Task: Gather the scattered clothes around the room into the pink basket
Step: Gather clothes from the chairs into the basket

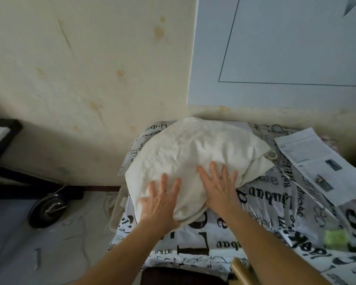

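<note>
Head view: both bare forearms reach forward over a bed whose sheet [261,214] is white with large black lettering. The left hand [162,200] and right hand [218,186] lie side by side, palms down, on the near edge of a white fabric bundle [193,149]. The fingers [214,171] are straight and spread wide, pressing flat on the cloth and gripping nothing. The bundle is puffy and creased; whether it is a pillow or a garment cannot be told. It rests on the far end of the bed, against the stained cream wall [90,68] and below a pale blue panel [275,48]. A newspaper [321,163] lies on the sheet to its right, apart from it. A dark wheel [47,208] stands on the floor to the left.
</note>
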Motion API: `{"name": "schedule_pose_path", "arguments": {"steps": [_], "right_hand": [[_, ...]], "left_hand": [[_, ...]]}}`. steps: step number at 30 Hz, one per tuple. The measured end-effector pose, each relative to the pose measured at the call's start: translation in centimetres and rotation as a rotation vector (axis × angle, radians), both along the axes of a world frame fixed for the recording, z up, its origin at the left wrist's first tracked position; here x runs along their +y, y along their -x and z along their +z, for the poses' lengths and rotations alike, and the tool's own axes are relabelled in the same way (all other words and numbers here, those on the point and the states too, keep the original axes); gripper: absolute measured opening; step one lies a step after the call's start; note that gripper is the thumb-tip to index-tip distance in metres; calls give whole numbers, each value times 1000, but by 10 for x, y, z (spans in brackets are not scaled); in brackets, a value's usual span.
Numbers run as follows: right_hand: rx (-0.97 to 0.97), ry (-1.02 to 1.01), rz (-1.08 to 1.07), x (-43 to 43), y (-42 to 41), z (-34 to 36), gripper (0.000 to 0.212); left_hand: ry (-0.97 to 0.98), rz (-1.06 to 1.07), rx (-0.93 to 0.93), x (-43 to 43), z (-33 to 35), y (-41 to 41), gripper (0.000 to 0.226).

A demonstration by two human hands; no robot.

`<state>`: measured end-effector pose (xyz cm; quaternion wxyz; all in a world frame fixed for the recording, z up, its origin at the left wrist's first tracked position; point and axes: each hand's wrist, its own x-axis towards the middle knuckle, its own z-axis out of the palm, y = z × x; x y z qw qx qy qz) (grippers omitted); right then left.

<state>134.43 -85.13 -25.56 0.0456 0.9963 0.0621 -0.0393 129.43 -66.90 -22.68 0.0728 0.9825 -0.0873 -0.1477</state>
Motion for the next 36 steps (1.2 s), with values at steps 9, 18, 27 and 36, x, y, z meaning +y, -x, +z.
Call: {"name": "schedule_pose_path", "arguments": {"steps": [9,18,27,36], "right_hand": [[-419,-458,214,29,27,36,41],[-53,-304,-85,11,20,27,113],[226,-272,-186,9,-3,8,123],[107,-297,-214,30,20,2,53]], "left_hand": [[258,110,-112,6,-16,-13,136],[115,40,-35,33,-16,-13,110],[178,53,3,37,-50,-45,159],[117,88,-7,35,-52,-41,160]]}}
